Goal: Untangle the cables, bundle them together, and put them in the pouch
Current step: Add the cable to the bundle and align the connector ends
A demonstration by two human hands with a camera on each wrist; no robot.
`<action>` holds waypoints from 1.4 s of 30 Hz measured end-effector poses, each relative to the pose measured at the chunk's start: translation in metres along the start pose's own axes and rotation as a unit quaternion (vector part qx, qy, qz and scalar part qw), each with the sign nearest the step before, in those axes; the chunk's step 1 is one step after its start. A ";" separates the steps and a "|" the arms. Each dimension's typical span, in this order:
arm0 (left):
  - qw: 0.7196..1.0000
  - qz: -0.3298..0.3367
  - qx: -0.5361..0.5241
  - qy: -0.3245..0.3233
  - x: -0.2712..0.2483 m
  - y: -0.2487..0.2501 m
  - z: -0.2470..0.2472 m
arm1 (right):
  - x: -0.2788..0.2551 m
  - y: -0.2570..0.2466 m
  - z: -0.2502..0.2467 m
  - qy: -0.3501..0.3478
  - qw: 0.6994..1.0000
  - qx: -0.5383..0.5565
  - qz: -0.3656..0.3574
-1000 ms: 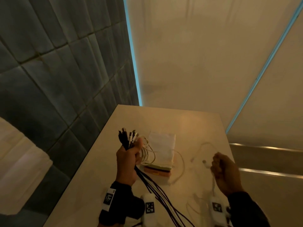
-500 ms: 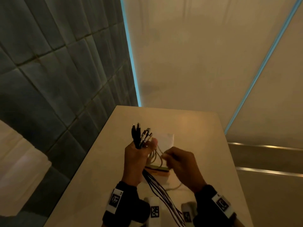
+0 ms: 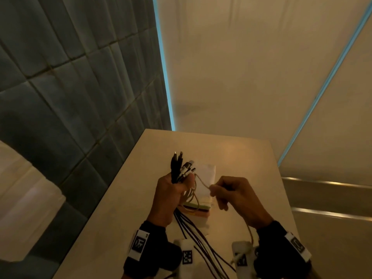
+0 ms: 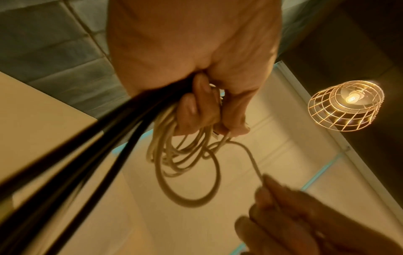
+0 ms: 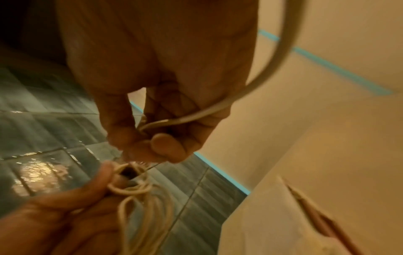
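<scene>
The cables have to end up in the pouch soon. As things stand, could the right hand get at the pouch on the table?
Probably not yet. The pouch lies on the table just beyond both hands, nothing covering it, but the right hand is pinching a white cable that runs to the bundle gripped by the left hand.

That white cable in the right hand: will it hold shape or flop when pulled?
The white cable likely flops: it sags in loose loops below the left hand. Probably light; the right hand lifts it by a pinch. The loops may snag.
</scene>
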State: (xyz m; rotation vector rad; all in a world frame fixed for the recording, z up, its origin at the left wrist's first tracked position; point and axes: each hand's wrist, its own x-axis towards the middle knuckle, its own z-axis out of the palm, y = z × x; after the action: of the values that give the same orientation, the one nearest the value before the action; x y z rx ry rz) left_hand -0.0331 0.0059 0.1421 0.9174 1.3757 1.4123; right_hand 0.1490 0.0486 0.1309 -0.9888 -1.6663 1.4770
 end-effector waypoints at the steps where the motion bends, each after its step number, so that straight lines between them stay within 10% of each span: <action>1: 1.000 0.002 0.003 -0.017 -0.001 0.001 0.003 | 0.001 -0.005 0.004 -0.022 1.000 0.006 0.005; 6: 0.997 0.016 0.007 -0.072 -0.002 0.009 0.003 | 0.002 -0.017 0.019 -0.070 0.997 0.032 0.025; 11: 0.992 0.036 0.040 -0.115 -0.003 0.006 -0.003 | 0.001 -0.012 0.022 0.027 0.998 0.041 -0.032; 21: 0.995 0.061 0.037 -0.072 -0.001 -0.001 0.000 | 0.017 0.002 0.021 0.063 0.987 -0.067 -0.129; 33: 0.996 0.066 -0.007 -0.061 0.003 -0.010 -0.006 | 0.017 0.010 0.003 0.105 0.964 0.241 -0.030; 37: 0.996 0.067 -0.025 -0.047 0.003 -0.011 -0.004 | 0.017 0.018 -0.005 0.103 0.909 0.402 0.035; 42: 0.997 0.060 -0.025 -0.043 0.001 -0.011 0.003 | 0.016 0.021 -0.015 0.127 0.765 0.629 0.054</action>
State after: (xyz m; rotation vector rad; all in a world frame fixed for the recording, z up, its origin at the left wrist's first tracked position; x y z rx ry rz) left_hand -0.0295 0.0065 0.1312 1.0299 1.2331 1.4726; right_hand 0.1569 0.0712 0.1117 -0.4267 -0.1619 1.9117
